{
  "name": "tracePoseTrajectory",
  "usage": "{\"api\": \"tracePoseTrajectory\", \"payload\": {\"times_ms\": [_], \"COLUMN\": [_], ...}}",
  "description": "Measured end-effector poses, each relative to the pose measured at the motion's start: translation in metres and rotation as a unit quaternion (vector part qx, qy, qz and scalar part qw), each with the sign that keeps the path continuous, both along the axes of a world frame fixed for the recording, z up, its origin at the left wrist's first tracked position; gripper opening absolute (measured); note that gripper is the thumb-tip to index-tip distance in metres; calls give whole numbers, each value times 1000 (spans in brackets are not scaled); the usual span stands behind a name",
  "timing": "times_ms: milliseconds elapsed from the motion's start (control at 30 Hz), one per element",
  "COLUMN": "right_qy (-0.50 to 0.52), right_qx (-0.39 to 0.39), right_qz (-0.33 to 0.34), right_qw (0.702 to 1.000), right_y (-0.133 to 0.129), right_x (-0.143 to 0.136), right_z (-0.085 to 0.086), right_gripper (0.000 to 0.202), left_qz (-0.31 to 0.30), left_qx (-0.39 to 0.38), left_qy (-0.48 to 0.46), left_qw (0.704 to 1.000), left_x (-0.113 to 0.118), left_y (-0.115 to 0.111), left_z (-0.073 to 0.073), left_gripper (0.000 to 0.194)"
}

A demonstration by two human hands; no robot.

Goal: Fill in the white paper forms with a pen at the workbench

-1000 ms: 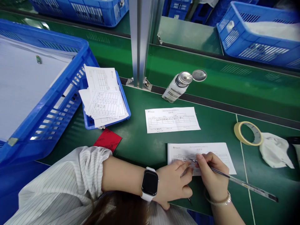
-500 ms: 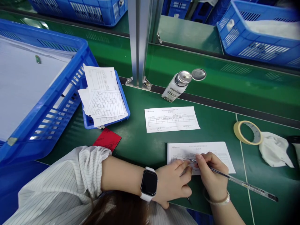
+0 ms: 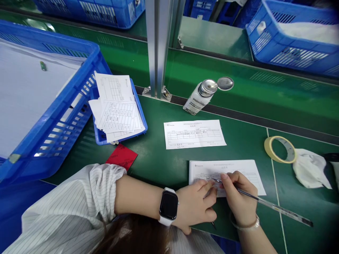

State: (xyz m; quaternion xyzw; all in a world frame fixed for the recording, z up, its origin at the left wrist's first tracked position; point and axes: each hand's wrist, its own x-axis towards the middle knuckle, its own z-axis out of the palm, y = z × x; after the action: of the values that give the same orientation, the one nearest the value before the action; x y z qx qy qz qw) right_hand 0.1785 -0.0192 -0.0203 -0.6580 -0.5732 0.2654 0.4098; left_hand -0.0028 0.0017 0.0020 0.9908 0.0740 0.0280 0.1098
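The right hand (image 3: 238, 197) is pinching the pen (image 3: 277, 206) over the form pad (image 3: 246, 171) on the table (image 3: 150, 158), while the left hand (image 3: 196, 205) is resting, fingers loosely spread, on the pad's near-left part, possibly risking smeared ink should it slide.

On the flat green bench (image 3: 153, 155), I take the white rectangular paper pad (image 3: 225, 167) as centre. The white printed paper sheet (image 3: 195, 134) lies at eleven o'clock, the white metal-capped bottle (image 3: 196, 101) beyond it. The round yellow tape roll (image 3: 268, 149) is at two, the crumpled white piece (image 3: 311, 167) at three. At ten, loose white paper slips (image 3: 119, 118) fill the small blue plastic tray (image 3: 100, 138), right of the large blue plastic crate (image 3: 57, 104).
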Motion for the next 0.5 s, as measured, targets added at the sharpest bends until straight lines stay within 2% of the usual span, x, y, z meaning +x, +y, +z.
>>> {"api": "tracePoseTrajectory", "payload": {"times_ms": [200,500], "right_qy": [7,21], "right_qx": [-4,3], "right_qz": [-13,-29], "right_qw": [1000,999], "right_y": [1,1], "right_x": [0,-5], "right_z": [0,0], "right_gripper": [31,36], "left_qz": [4,20], "left_qx": [-11,-15], "left_qy": [-1,-26], "left_qw": [1000,999], "left_x": [-1,2], "left_y": [1,-4], "left_z": [1,-8], "left_gripper": [66,71]}}
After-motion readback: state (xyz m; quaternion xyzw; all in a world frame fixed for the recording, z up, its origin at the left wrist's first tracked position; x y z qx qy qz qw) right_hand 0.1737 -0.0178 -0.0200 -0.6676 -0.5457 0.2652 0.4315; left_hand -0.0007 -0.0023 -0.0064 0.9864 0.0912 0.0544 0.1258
